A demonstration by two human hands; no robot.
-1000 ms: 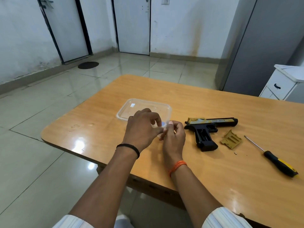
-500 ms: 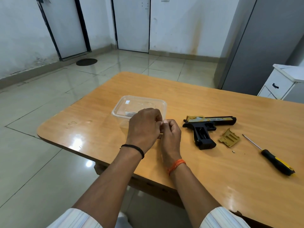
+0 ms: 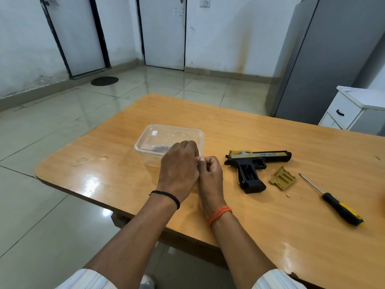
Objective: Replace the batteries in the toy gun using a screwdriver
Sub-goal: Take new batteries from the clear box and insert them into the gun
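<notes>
Nearest me, the left hand (image 3: 179, 167) and right hand (image 3: 209, 174) are curled shut and pressed fingertip to fingertip over the counter (image 3: 270, 236), pinching something too small and too hidden to name — a battery or its wrapping would be my guess. At about three o'clock from them lies the screwdriver (image 3: 333, 202), black and yellow handle toward the counter's near edge, with a tiny screw (image 3: 287, 196) loose just beside the gold battery cover (image 3: 282, 177). The toy gun (image 3: 255, 163) rests on its side, grip compartment open. So the swap seems mid-way: the next move calls for seating cells the right way round. At twelve o'clock, touching the left hand, sits a clear plastic box (image 3: 150, 138). Writing on the slide is too blurred to read.
</notes>
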